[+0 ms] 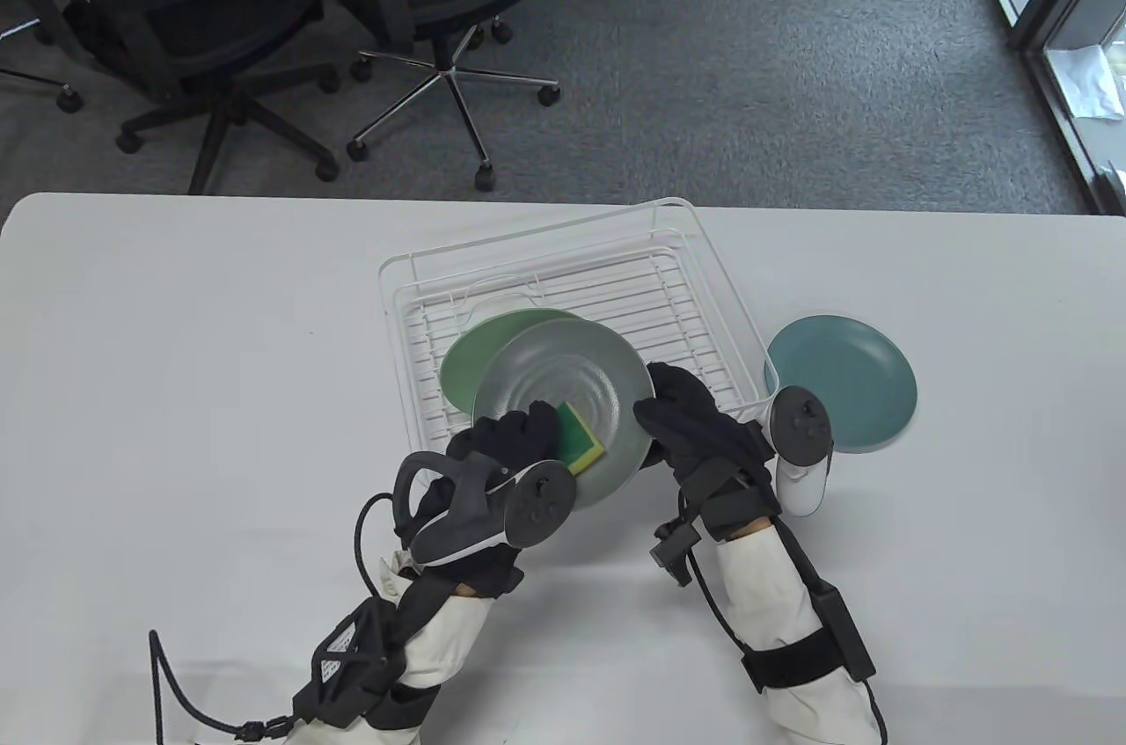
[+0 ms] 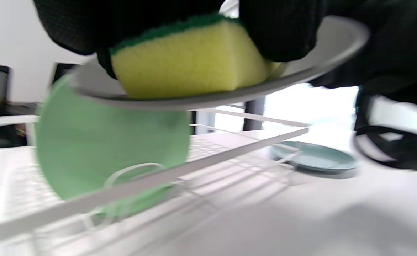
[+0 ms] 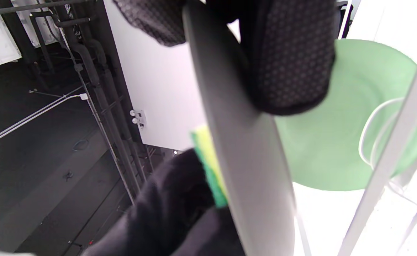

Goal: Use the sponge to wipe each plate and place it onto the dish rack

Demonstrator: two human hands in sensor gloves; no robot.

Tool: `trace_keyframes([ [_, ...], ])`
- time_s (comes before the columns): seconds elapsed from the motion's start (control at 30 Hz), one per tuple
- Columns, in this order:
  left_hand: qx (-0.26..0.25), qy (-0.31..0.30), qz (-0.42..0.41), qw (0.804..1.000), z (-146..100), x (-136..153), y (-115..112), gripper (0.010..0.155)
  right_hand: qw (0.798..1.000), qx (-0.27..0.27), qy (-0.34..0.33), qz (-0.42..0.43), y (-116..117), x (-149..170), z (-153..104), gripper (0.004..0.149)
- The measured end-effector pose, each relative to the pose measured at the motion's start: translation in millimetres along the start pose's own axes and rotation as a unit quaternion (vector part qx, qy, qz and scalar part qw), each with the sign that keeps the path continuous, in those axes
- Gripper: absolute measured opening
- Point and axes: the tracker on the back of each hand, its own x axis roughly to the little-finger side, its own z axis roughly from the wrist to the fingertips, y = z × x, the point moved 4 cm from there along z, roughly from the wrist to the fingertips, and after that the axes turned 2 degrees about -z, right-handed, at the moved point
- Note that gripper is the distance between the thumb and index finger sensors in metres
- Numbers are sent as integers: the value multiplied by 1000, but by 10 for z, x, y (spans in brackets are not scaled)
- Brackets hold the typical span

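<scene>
Left hand (image 1: 506, 450) presses sponge (image 1: 581, 437) on grey plate (image 1: 563, 380) gripped by right hand (image 1: 686, 419).

**No readable text**

You will find no words, brands, numbers or signs to read in any of your three views. The label-like patch on your left forearm strap (image 1: 330, 668), well below the dish rack (image 1: 563, 314) in the table view, is too small to make out.
</scene>
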Motion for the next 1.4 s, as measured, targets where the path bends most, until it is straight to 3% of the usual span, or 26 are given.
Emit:
trace_keyframes([
  [0.1, -8, -24, -9, 1000, -24, -112, 14, 74, 1000, -22, -3, 9, 72, 1, 15, 63],
  [0.37, -60, -14, 24, 998, -44, -134, 47, 73, 997, -73, -14, 37, 230, 17, 42, 66],
  [0.57, -86, 9, 86, 993, -62, -96, 71, 72, 992, -121, -26, 39, 324, 7, 55, 64],
  [0.8, -118, 65, 123, 983, -63, 86, 105, 72, 989, -139, -34, 26, 357, -13, 55, 64],
  [0.97, -96, 96, 130, 982, -41, 204, 99, 73, 992, -122, -37, 19, 276, -39, 52, 62],
  [1.13, -45, 114, 129, 984, 0, 279, 31, 74, 997, -66, -25, 20, 50, -41, 29, 63],
  [1.4, 17, 78, 109, 991, 38, 105, -70, 76, 999, -25, -13, 19, -118, 16, 12, 62],
])
